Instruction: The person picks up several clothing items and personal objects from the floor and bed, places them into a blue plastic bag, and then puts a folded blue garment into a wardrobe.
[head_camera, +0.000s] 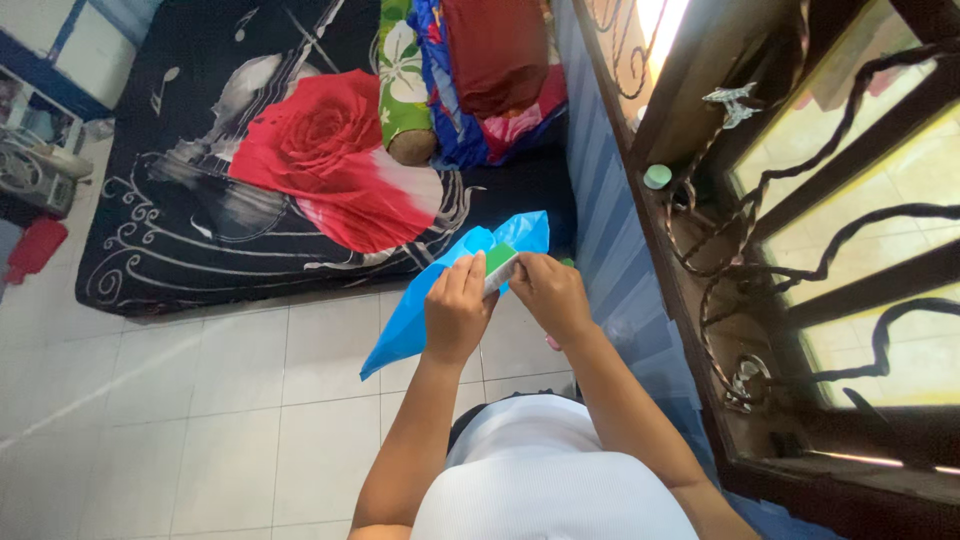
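Far to my left, by the wall, a small fan sits on the tiled floor, with a red cloth lying just near it. Next comes the mattress, black with a big red rose printed on it, and at its far right end a heap of pillows and folded bedding in green, blue and dark red.

Then my own hands, held up in front of my chest above the floor. My left hand is closed, pinching the top edge of a blue plastic bag, which hangs down and to the left from my fingers. Between both hands sits a small green and white box-like thing (I cannot make out exactly what it is), right at the bag's mouth. My right hand is closed too, gripping the box and the bag's other edge, touching both.

I judge that I am in the middle of working the box and the bag's opening together; any further move wants the mouth held wide by my left hand while the right guides the box.

To the right stands a dark wooden window frame with curled iron bars, and a small pale green round lid rests on its sill.
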